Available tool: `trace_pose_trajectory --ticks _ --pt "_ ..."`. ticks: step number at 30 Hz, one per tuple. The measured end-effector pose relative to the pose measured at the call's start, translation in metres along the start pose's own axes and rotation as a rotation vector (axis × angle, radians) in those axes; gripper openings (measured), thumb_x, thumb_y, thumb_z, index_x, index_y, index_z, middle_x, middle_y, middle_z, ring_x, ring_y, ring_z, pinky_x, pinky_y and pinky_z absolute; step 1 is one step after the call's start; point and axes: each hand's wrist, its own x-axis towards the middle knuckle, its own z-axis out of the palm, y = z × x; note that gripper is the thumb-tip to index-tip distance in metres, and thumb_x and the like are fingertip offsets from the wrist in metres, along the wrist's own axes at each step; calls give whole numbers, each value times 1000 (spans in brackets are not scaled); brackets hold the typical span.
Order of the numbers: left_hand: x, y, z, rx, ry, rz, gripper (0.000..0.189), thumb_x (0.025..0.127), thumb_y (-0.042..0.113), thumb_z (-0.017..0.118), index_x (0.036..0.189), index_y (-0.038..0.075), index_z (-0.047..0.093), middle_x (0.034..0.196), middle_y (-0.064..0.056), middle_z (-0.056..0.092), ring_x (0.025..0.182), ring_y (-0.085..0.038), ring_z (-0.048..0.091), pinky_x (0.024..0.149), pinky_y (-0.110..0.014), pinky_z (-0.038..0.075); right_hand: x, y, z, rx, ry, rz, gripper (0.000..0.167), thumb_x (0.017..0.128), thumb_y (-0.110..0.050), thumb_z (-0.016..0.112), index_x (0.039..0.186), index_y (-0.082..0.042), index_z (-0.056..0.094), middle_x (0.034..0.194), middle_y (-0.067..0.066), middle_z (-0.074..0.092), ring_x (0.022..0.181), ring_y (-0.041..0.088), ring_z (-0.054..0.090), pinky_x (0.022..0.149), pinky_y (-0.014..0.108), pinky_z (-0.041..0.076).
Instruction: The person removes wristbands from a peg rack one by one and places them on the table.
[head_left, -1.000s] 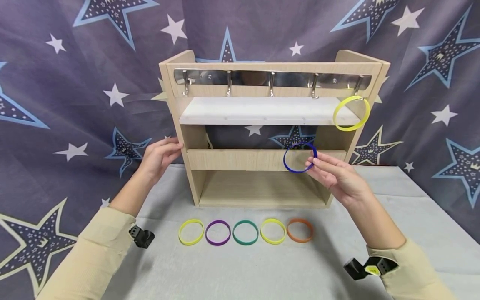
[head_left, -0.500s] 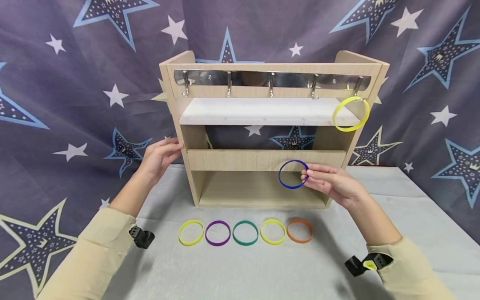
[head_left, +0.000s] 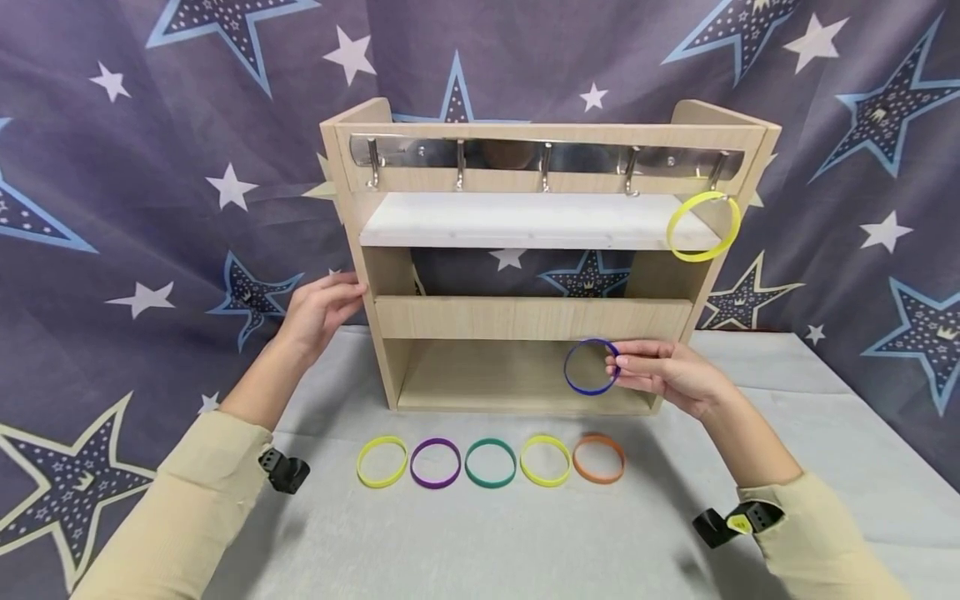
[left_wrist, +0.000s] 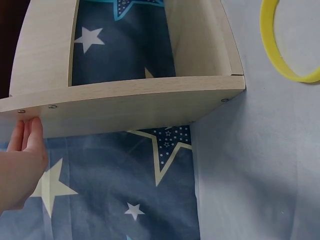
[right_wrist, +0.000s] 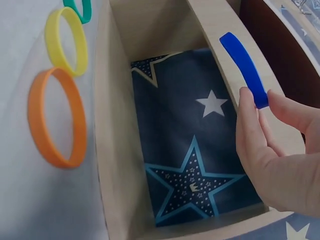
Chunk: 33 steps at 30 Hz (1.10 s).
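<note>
My right hand (head_left: 667, 371) pinches a blue silicone wristband (head_left: 573, 383) between thumb and fingertips, in front of the lower opening of a light wooden shelf unit (head_left: 480, 318). In the right wrist view the blue band shows nearly edge-on. My left hand (head_left: 318, 312) touches the unit's left side panel with its fingertips; the left wrist view shows those fingers (left_wrist: 32, 132) fairly straight against the wood. From the rightmost metal hook (head_left: 717, 171) hangs a yellow wristband (head_left: 672, 242). The other hooks along the metal strip carry nothing.
On the grey cloth in front of the unit lie a yellow band (head_left: 362, 471), a purple band (head_left: 415, 471), a green band (head_left: 469, 471), another yellow band (head_left: 526, 471) and an orange band (head_left: 577, 467) in a row. A star-patterned curtain (head_left: 187, 208) hangs behind.
My right hand has lowered the blue wristband from the level of the middle board to the lower opening. My left hand stays at the side panel.
</note>
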Motion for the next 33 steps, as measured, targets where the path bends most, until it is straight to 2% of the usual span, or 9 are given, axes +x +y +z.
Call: trace_pose_trajectory --ticks 10,14,23,33 --pt "3 -3 0 -36 -12 26 16 91 3 60 91 17 68 95 8 69 91 -2 67 85 -12 54 -8 10 -15 -12 16 56 26 95 4 51 101 -13 70 97 1 75 95 9 71 89 22 57" --pt "3 -3 -1 -19 -17 23 15 91 4 60 93 17 67 97 8 68 92 -1 67 85 -11 54 -13 14 -21 -25 16 65 24 96 3 52 102 -13 69 98 1 75 96 9 71 89 22 57" --pt "3 0 -1 25 -23 11 10 91 7 61 96 15 65 100 8 67 95 -1 66 87 -12 53 -22 20 -34 -37 -14 47 27 97 4 49 104 -13 69 99 1 75 97 9 70 88 21 57" --pt "5 0 -3 -15 -49 37 14 92 2 58 92 13 67 97 7 68 91 -3 67 86 -13 55 -33 22 -45 -2 -57 39 32 97 6 45 106 -12 70 103 2 74 100 9 70 91 23 56"
